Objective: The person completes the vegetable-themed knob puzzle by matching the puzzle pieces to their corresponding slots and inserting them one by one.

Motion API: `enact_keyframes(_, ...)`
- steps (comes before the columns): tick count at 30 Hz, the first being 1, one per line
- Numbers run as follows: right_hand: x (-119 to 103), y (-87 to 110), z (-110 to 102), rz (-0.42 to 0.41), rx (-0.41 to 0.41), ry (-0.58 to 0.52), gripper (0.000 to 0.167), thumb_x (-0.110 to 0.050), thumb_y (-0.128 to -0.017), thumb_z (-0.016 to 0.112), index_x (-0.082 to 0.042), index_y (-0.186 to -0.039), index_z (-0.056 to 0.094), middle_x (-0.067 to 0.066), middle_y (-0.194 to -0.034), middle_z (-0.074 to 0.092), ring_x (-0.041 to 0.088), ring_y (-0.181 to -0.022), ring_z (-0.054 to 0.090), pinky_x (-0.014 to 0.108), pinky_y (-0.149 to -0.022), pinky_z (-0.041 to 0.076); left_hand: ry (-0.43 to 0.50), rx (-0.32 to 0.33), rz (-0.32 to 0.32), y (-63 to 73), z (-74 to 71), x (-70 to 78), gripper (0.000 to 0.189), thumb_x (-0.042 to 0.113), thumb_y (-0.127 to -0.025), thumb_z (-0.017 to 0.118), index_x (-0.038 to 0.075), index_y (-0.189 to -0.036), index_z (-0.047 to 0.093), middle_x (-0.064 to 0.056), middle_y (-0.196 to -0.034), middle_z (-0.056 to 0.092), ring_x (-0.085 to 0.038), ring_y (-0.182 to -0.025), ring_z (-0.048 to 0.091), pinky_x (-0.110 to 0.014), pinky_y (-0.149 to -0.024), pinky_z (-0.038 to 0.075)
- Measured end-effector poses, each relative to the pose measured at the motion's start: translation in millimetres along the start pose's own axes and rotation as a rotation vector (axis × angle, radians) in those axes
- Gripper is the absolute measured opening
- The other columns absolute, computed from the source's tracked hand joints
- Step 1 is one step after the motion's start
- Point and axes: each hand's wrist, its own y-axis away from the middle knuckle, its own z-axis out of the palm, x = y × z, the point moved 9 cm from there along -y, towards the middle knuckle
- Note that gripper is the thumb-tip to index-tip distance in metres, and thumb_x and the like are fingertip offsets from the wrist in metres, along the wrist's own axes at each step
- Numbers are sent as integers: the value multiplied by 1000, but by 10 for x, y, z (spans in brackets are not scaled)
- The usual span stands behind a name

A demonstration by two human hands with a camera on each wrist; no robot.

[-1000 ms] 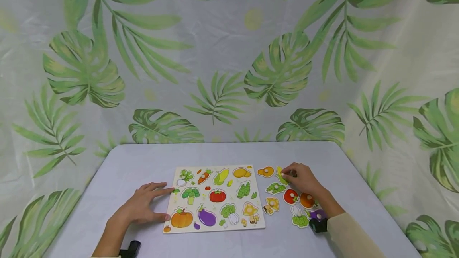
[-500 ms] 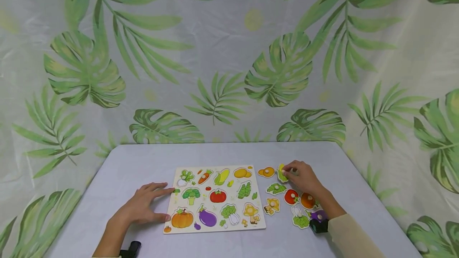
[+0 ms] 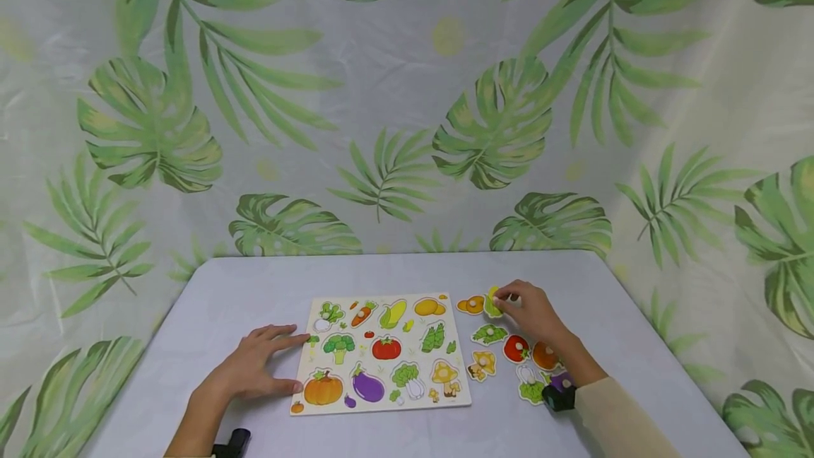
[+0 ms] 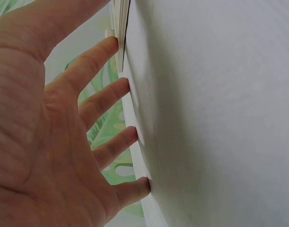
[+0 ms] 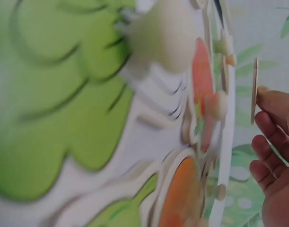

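Note:
A white vegetable puzzle board point(image 3: 411, 346) lies on the table; carrot point(image 3: 362, 314) and radish point(image 3: 331, 313) pieces with knobs sit in its top row. My left hand point(image 3: 250, 367) has its fingers spread, thumb and index finger at the board's left edge; in the left wrist view the other fingertips touch the tablecloth. To the right of the board, my right hand point(image 3: 533, 313) pinches a yellow-green corn piece point(image 3: 492, 307) by its knob. The right wrist view shows this piece edge-on, raised above the table.
Loose knobbed pieces lie right of the board: potato point(image 3: 472, 304), green asparagus point(image 3: 489, 334), tomato point(image 3: 515, 349), mushroom point(image 3: 482, 365), pumpkin point(image 3: 544, 356), bok choy point(image 3: 530, 389) and eggplant point(image 3: 562, 379). A leaf-print curtain point(image 3: 381, 90) hangs behind the table.
My right hand has lifted the corn piece from among the loose pieces and shifted it slightly left, beside the potato piece. My left hand and the board have stayed put.

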Motion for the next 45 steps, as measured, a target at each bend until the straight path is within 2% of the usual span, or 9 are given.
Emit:
enact_keyframes(12,-248,-88,67,-41,-6,-32,13,-25,-96,75,-16,-105,78,0,-102,71,21,-97,58,38,-85,50,3,11,3,-4,-6,-10,83,63,-69,84,28,-141,64,-12,-153,54,-51,-141,41,-78,-108,33)
enact_keyframes(22,-562,-164,186,-94,-9,-86,11,-22,-94,76,-15,-102,79,-1,-99,71,23,-96,59,39,-84,50,7,2,-4,1,-2,2,84,64,-68,84,28,-142,64,-12,-153,53,-51,-141,40,-79,-109,32)
enact_keyframes(26,-682,-207,251,-111,-9,-111,10,-22,-94,77,-15,-100,80,0,-97,72,24,-96,60,39,-83,50,3,3,-2,4,-5,5,85,64,-68,84,27,-142,64,-13,-153,53,-51,-141,41,-79,-108,33)
enact_keyframes(36,-926,-332,477,-151,-31,-111,12,-26,-94,76,-17,-101,80,-3,-97,72,19,-96,61,40,-87,50,-1,3,-1,1,-5,-15,85,64,-68,84,28,-142,63,-12,-153,53,-51,-141,40,-79,-108,33)
enact_keyframes(45,-1096,-358,664,-145,-39,-141,8,-23,-92,80,-17,-97,81,-7,-91,71,20,-93,62,38,-85,51,7,6,21,-5,-17,-1,85,64,-69,84,27,-142,63,-13,-153,53,-51,-140,41,-77,-109,33)
